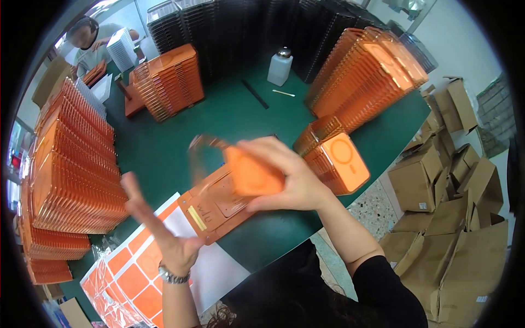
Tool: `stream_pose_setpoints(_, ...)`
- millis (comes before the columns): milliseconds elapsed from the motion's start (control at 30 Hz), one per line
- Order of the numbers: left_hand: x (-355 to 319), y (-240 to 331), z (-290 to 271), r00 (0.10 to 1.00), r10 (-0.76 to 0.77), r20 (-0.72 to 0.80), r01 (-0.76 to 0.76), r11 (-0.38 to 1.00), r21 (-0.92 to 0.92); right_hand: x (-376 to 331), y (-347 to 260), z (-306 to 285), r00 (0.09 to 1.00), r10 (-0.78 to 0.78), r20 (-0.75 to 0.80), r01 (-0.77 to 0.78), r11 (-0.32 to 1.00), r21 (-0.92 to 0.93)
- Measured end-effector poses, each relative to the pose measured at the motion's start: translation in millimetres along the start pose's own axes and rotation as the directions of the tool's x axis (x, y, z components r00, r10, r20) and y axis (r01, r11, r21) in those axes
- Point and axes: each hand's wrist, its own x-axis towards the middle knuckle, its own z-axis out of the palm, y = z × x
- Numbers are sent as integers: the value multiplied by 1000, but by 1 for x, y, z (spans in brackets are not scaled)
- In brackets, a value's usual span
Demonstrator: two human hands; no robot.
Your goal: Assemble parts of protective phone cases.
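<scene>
My right hand grips a flat orange panel with rounded corners, blurred by motion. A clear orange frame-like piece is smeared beside it; whether it is joined to the panel I cannot tell. Underneath lies a brown flat jig board with a yellow strip and handwriting on it. To the left, my left hand is raised with its fingers spread and nothing in it, a metal watch on the wrist. Below that hand a sheet of orange rounded rectangles rests on the table, partly under crumpled clear film.
Tall stacks of clear-orange cases stand at left, back left and right. A white pump bottle, a black strip and a swab lie farther back. Cardboard boxes fill the right floor. Another person sits far left.
</scene>
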Motion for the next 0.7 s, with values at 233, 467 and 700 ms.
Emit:
stream_pose_setpoints(233, -55, -4, -70, 987, -158, -18, 156, 947, 279, -48, -29, -20, 976, 203, -82, 80, 17, 997)
stream_pose_setpoints(467, -127, 1, -127, 919, -389, -62, 379, 829, 412, -61, -43, -19, 984, 142, -107, 108, -2, 994)
stream_pose_setpoints(700, -147, 16, -142, 877, -469, -104, 413, 625, 663, -62, -46, -20, 987, 120, -112, 124, -103, 987)
